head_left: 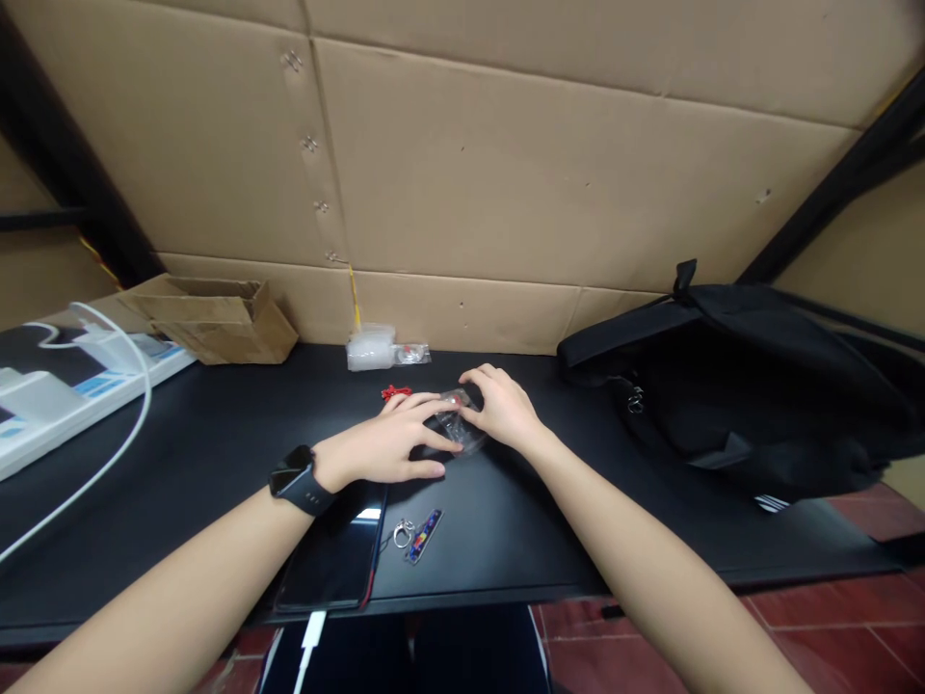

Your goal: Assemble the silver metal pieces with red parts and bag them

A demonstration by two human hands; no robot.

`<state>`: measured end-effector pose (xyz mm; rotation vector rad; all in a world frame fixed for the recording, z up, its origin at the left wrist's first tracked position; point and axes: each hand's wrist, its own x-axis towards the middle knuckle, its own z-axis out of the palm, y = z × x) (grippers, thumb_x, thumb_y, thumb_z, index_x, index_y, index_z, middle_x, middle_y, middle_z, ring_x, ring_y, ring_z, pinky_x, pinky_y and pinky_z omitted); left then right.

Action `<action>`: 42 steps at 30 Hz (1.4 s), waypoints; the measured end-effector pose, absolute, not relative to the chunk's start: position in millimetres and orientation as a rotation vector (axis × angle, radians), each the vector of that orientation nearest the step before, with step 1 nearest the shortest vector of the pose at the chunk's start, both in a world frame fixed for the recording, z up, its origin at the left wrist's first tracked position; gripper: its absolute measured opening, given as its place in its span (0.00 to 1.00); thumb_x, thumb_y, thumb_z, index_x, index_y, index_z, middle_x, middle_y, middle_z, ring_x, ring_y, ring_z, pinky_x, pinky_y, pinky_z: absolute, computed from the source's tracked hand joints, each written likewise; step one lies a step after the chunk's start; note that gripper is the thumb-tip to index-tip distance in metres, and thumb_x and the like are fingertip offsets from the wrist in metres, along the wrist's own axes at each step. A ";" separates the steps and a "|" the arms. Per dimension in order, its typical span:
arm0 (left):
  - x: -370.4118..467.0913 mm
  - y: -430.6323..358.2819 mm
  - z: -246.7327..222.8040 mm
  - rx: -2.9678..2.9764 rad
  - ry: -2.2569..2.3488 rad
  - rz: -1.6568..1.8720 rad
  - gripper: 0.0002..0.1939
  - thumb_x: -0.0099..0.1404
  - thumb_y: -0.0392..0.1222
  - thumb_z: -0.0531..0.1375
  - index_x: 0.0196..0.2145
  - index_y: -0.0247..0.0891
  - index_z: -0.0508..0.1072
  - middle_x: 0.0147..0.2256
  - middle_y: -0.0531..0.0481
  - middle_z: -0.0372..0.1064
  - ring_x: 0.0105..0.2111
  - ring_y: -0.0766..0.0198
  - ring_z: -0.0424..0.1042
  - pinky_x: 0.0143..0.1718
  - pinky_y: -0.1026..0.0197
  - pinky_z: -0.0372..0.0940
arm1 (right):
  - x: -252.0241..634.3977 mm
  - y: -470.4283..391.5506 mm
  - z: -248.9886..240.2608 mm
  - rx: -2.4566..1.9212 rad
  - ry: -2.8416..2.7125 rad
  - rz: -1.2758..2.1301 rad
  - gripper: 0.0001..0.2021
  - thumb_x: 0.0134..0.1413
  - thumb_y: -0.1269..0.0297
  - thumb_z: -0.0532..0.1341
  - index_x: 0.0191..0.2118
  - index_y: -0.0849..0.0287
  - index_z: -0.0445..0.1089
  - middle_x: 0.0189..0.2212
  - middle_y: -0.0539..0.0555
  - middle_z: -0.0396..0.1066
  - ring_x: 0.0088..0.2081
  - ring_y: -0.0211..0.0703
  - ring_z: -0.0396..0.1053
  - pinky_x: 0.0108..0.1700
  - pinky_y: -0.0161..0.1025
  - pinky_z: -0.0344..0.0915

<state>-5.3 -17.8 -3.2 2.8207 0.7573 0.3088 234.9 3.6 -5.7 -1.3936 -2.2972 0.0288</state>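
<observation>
A small clear plastic bag (454,424) with a bit of red at its top end lies on the black desk between my hands. My left hand (394,439), wearing a black watch, has its fingers spread, with fingertips touching the bag's left side. My right hand (502,405) curls over the bag's upper right edge, thumb and fingers bent around it; its grip is partly hidden. A red cord-like item (394,392) lies just beyond my left fingers. Nearer me is a colourful keychain (423,536) with a metal ring, beside a dark phone (336,559).
At the back stand a cardboard box (227,323) and a stack of clear bags (371,347), with a small packet (411,355) beside it. A white power strip (93,395) with a cable is at left. A black bag (752,386) fills the right side.
</observation>
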 end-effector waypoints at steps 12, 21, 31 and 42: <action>-0.3 -6.4 -0.6 2.955 1.042 0.654 0.16 0.65 0.37 0.63 0.51 0.44 0.70 0.50 0.47 0.72 0.55 0.51 0.64 0.52 0.50 0.52 | 261.1 10.9 8.2 -1.081 -2.413 0.303 0.13 0.45 0.74 0.70 0.38 0.56 0.72 0.46 0.54 0.68 0.48 0.47 0.65 0.53 0.44 0.62; -1.4 6.7 -12.1 2.791 1.151 0.737 0.08 0.69 0.38 0.61 0.45 0.45 0.70 0.43 0.52 0.77 0.51 0.55 0.69 0.50 0.51 0.50 | 249.9 9.6 -0.4 -1.040 -2.448 0.288 0.01 0.57 0.67 0.68 0.35 0.55 0.76 0.45 0.54 0.71 0.48 0.46 0.67 0.53 0.44 0.62; 8.0 5.9 -10.8 2.572 1.242 0.818 0.13 0.71 0.40 0.54 0.53 0.44 0.62 0.40 0.51 0.75 0.44 0.57 0.72 0.49 0.51 0.55 | 256.6 16.4 0.9 -1.437 -2.382 0.353 0.12 0.64 0.65 0.58 0.31 0.57 0.76 0.49 0.56 0.71 0.52 0.52 0.65 0.53 0.50 0.60; 9.1 2.9 -19.3 2.805 1.216 0.550 0.13 0.72 0.46 0.57 0.52 0.46 0.70 0.59 0.45 0.67 0.66 0.45 0.52 0.58 0.40 0.51 | 237.0 -10.5 7.3 -1.311 -2.526 -0.078 0.20 0.54 0.67 0.64 0.53 0.54 0.69 0.53 0.59 0.70 0.53 0.55 0.61 0.48 0.47 0.54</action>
